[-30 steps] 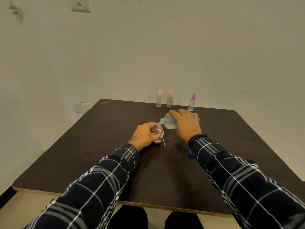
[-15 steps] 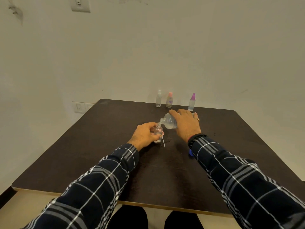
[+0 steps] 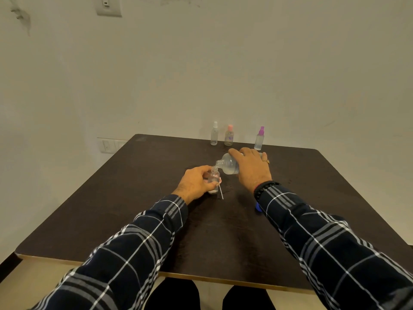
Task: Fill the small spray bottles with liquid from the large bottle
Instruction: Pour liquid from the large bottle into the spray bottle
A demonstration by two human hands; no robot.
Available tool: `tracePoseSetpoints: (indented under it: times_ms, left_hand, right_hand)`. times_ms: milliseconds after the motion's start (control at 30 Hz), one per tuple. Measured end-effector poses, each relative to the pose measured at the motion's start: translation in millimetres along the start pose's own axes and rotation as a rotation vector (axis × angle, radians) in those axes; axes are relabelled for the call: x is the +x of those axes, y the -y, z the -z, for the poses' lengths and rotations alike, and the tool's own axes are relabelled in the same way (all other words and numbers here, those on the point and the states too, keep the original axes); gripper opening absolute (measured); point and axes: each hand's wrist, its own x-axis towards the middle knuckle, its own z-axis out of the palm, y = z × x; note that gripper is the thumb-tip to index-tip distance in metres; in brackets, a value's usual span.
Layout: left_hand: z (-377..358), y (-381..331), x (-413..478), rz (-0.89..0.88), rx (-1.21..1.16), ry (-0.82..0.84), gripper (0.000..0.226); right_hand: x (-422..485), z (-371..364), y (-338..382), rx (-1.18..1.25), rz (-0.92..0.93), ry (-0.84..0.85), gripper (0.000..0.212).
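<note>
Right hand (image 3: 251, 167) clamped around the large bottle (image 3: 228, 164), tipped on its side, mouth right over the open small bottle (image 3: 213, 178) that the left hand (image 3: 194, 182) grips upright mid-table (image 3: 138, 198); 3 capped spray bottles (image 3: 228, 135) stand at the far edge

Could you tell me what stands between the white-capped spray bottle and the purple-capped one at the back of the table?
In the head view, the pink-capped bottle stands between the white-capped bottle and the purple-capped bottle.
</note>
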Motion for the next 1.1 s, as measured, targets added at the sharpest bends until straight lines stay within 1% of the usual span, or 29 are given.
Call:
tracePoseSetpoints:
  times_ms: [700, 1000, 1100]
  left_hand:
    - [-0.4, -2.2, -1.2, 0.007, -0.028, 0.002, 0.061]
    - [-1.0, -0.1, 0.9, 0.019, -0.018, 0.003, 0.064]
    - [-0.2, -1.2, -0.6, 0.013, -0.023, 0.002, 0.06]
  right_hand:
    - [-0.7, 0.0, -0.1, 0.008, -0.006, -0.004, 0.073]
    - [-0.3, 0.1, 0.6, 0.009, -0.002, -0.002, 0.072]
    - [0.0, -0.1, 0.1, -0.006, 0.001, -0.008, 0.072]
